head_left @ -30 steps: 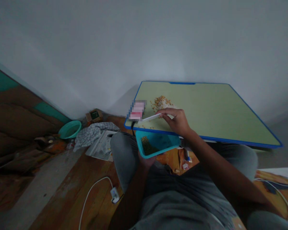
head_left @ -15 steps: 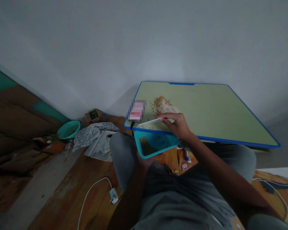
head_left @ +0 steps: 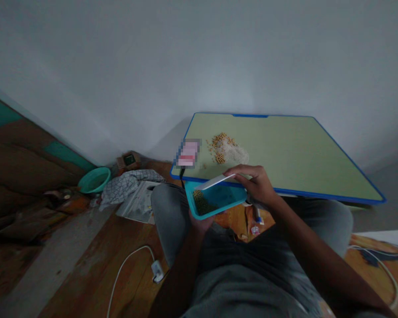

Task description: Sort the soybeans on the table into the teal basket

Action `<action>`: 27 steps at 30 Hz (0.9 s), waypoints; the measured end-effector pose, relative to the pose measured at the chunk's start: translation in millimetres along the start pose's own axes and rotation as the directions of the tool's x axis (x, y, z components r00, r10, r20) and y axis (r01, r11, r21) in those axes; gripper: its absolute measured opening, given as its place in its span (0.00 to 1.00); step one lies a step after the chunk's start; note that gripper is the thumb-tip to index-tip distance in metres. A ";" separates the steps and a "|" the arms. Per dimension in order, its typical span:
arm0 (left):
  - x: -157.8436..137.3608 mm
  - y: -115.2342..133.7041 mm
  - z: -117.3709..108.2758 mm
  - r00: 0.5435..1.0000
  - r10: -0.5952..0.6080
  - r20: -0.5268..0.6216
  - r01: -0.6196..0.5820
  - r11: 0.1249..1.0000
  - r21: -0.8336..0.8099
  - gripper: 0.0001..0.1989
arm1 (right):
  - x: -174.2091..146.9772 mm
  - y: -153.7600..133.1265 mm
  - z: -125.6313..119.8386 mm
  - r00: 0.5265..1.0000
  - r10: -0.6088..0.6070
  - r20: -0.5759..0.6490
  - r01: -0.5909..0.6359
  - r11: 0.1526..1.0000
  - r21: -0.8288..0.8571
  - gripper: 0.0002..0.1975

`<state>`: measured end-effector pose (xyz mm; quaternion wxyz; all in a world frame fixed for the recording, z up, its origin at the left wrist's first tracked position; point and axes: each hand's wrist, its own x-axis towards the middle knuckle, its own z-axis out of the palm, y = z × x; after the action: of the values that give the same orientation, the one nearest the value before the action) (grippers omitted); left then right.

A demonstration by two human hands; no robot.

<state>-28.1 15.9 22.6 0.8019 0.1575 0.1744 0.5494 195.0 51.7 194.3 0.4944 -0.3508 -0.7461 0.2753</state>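
Below the near edge of a low table (head_left: 285, 145), my left hand (head_left: 202, 222) grips a turquoise plastic container (head_left: 225, 204) from underneath. Small green and yellowish grains (head_left: 202, 204) lie at the container's left end. My right hand (head_left: 257, 182) pinches a thin, flat white strip (head_left: 215, 181), its far end slanting down over the container's left part. What kind of tool the strip is, I cannot tell. On the tabletop, yellow kernels (head_left: 220, 141) are heaped against a pile of pale grains (head_left: 236, 154), with a few kernels scattered to the left.
A blurred-out pink item (head_left: 188, 153) sits at the table's left edge. On the floor to the left are a green basin (head_left: 95, 179), a checked cloth (head_left: 129, 185), and a small box (head_left: 129, 160). A white cable with a plug block (head_left: 157, 270) lies nearer.
My right hand has moved down and toward me, bringing the white strip from the table's edge to over the container. The pale pile shows more fully. My left hand stays put.
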 end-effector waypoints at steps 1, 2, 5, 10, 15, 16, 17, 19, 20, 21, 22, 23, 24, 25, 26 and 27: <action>-0.2 0.8 0.5 1.000 -0.002 -0.028 0.002 1.000 -0.001 0.36 | -2.1 -1.2 -0.9 1.000 0.004 0.002 -0.004 1.000 0.015 0.10; -0.5 1.8 1.4 0.999 -0.003 -0.054 0.003 1.000 -0.001 0.36 | -4.0 -2.5 -1.6 1.000 0.010 0.004 -0.010 0.999 0.031 0.10; -1.0 3.8 4.0 0.998 -0.003 -0.063 0.002 1.000 -0.012 0.35 | -8.3 -6.0 -3.6 1.000 0.028 0.009 -0.029 0.997 0.073 0.09; 1.1 -0.3 -3.3 0.998 -0.029 -0.063 0.029 1.000 -0.013 0.33 | -10.5 -7.6 -6.4 0.997 0.068 -0.047 -0.064 0.994 0.086 0.08; 0.7 -7.3 -11.4 0.987 -0.027 -0.155 0.029 0.999 0.012 0.29 | -9.7 -1.3 -10.0 0.958 0.140 -0.249 -0.124 0.989 0.081 0.05; 0.2 -7.9 -11.2 0.984 -0.018 -0.177 0.021 1.000 0.021 0.29 | -9.5 1.1 -11.1 0.942 0.154 -0.298 -0.135 0.987 0.084 0.05; -0.3 -8.3 -10.6 0.980 -0.012 -0.199 0.018 0.999 0.029 0.30 | -9.4 3.9 -12.4 0.924 0.171 -0.343 -0.149 0.985 0.091 0.06; -0.9 -8.7 -8.3 0.971 -0.013 -0.239 0.023 0.999 0.040 0.31 | -9.7 9.3 -15.2 0.884 0.219 -0.413 -0.189 0.976 0.112 0.10; -1.1 -8.8 -6.9 0.967 -0.015 -0.253 0.027 0.999 0.042 0.32 | -10.1 11.7 -16.7 0.865 0.244 -0.439 -0.211 0.970 0.124 0.12; -1.2 -8.8 -5.4 0.965 -0.017 -0.262 0.030 0.999 0.044 0.32 | -10.6 13.7 -18.1 0.848 0.265 -0.460 -0.228 0.964 0.136 0.14; -1.4 -8.8 -3.9 0.964 -0.018 -0.267 0.031 0.998 0.045 0.33 | -11.1 15.3 -19.4 0.832 0.282 -0.478 -0.242 0.959 0.144 0.16; -1.5 -8.8 -2.4 0.963 -0.018 -0.268 0.032 0.998 0.047 0.33 | -11.5 16.5 -20.7 0.819 0.293 -0.494 -0.253 0.956 0.148 0.17; -1.8 -8.6 -0.9 0.963 -0.020 -0.268 0.034 0.998 0.047 0.33 | -11.8 17.5 -21.9 0.806 0.300 -0.511 -0.261 0.954 0.148 0.19; -2.1 -8.4 0.6 0.963 -0.021 -0.268 0.035 0.998 0.049 0.33 | -11.9 18.2 -23.1 0.793 0.304 -0.528 -0.267 0.952 0.146 0.20; -2.5 -8.1 2.1 0.964 -0.021 -0.265 0.036 0.998 0.052 0.33 | -11.8 18.8 -24.1 0.782 0.306 -0.543 -0.274 0.951 0.141 0.21; -2.9 -7.7 3.6 0.966 -0.020 -0.259 0.036 0.998 0.054 0.33 | -11.4 19.4 -25.1 0.772 0.308 -0.556 -0.281 0.950 0.135 0.22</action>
<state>-21.1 10.3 22.7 0.7750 0.1055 0.2956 0.5485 226.3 55.9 182.5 0.6529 -0.5183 -0.4934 0.2481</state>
